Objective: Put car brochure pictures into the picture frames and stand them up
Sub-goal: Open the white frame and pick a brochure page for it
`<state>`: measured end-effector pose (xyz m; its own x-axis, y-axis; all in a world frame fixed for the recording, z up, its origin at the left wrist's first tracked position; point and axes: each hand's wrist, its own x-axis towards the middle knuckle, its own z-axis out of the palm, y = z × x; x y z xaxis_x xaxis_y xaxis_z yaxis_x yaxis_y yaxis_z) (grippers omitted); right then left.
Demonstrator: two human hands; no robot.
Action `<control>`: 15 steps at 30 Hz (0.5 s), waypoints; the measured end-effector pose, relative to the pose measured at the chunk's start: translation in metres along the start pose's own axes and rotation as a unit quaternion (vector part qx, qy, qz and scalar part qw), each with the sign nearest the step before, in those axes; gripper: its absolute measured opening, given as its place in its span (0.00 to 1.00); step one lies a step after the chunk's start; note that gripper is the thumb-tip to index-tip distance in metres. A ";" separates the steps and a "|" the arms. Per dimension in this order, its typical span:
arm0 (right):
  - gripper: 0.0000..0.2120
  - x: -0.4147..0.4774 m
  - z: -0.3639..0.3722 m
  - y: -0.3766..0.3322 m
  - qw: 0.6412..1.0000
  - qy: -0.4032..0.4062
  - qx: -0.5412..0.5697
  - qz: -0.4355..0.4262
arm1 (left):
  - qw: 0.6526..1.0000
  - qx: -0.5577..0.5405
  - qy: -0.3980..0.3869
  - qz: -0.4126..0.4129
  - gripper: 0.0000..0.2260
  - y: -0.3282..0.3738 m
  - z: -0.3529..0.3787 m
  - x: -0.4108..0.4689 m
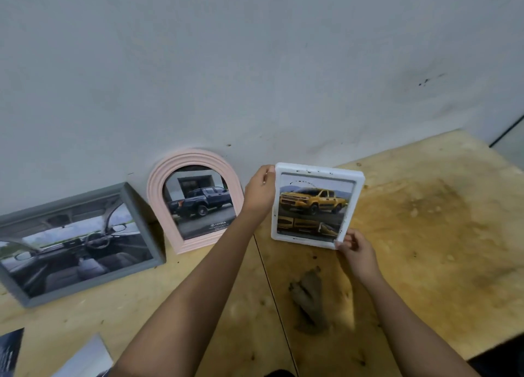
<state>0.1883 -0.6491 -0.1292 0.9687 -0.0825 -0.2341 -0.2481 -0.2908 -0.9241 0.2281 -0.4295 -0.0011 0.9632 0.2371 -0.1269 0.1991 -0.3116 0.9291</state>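
Two brochure pages [85, 359] lie nearest on the table [425, 235]. The right hand [358, 252] pinches the lower corner and the left hand [259, 191] the upper corner of one white frame [317, 169], which holds a yellow pickup picture [312, 203]. Beyond stand two filled frames: a pink arched frame [195, 155] and a grey frame [85, 287].

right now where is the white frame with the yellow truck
Head view, right of centre: the left hand and right hand hold the white frame near the wall, just right of the pink arched frame.
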 end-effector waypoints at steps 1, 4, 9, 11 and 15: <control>0.07 -0.006 0.000 0.000 1.000 -0.001 0.016 -0.007 | 1.000 -0.023 -0.008 -0.001 0.11 0.000 -0.004 -0.004; 0.07 -0.025 0.001 -0.008 0.999 0.011 0.036 -0.034 | 0.998 -0.056 -0.017 0.029 0.14 0.000 -0.021 -0.017; 0.14 -0.062 0.011 -0.021 0.991 0.013 -0.040 -0.124 | 0.992 -0.117 0.012 0.041 0.14 -0.010 -0.063 -0.056; 0.13 -0.082 0.021 -0.023 0.980 0.010 -0.101 -0.170 | 0.988 -0.145 0.025 0.050 0.14 -0.020 -0.083 -0.074; 0.03 -0.123 0.049 -0.024 0.945 -0.034 -0.189 -0.265 | 0.982 -0.173 0.070 0.039 0.11 -0.051 -0.121 -0.110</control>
<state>0.0761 -0.5857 -0.0927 0.9527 0.2281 0.2010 0.2998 -0.5940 -0.7465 0.0902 -0.3281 0.0074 0.9342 0.3561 -0.0240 0.0286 -0.0079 0.9996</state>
